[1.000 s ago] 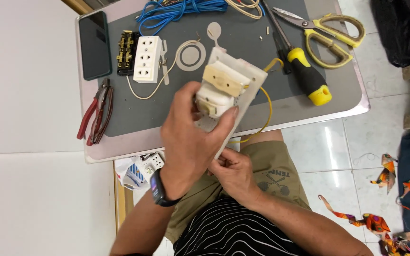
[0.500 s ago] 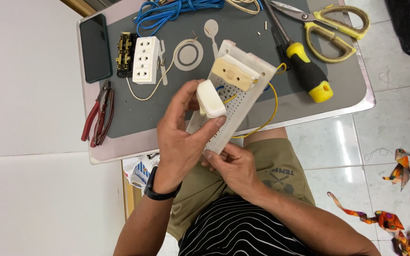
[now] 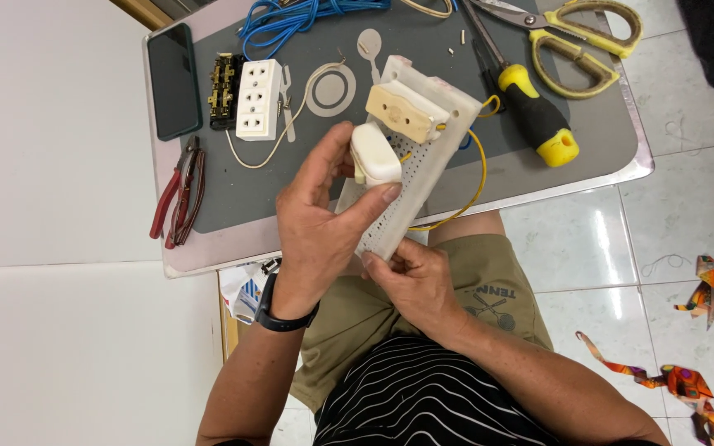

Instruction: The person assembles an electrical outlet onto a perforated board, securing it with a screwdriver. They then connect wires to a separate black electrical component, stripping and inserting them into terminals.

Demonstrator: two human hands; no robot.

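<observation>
Two hands on one assembly, raised just above the near edge of the worktop (image 3: 233,235), over the lap. Head view, the only one:

Left hand (image 3: 316,227) – watch at the wrist, fingers curled. Pinches a small white rounded fitting (image 3: 375,155) between thumb and forefinger and presses it against the face of a white perforated board (image 3: 423,173).

Right hand (image 3: 411,285) – closed on the board's lower end, fingers wrapped behind, thumb on the front edge. Steadies it at a tilt.

On the board's upper end: a cream switch block (image 3: 402,111), already seated. Loops out from the board's right side and back under: a yellow wire (image 3: 477,173).

Step in hand, by the look of it – seating the white fitting on the board just below the cream block. Whether already fastened, cannot tell; contact face hidden by the fingers.

Calls for a steady board, a square fit against the holes, and the yellow wire kept out from under the fitting.

Lying untouched on the worktop:
- black-and-yellow screwdriver (image 3: 530,116), near the board's top
- yellow-handled scissors (image 3: 576,37)
- white socket strip (image 3: 258,99) beside a brass terminal block (image 3: 223,89)
- red-handled pliers (image 3: 177,198) and a dark phone (image 3: 173,81) at the left
- blue cable (image 3: 299,16) at the far edge
</observation>
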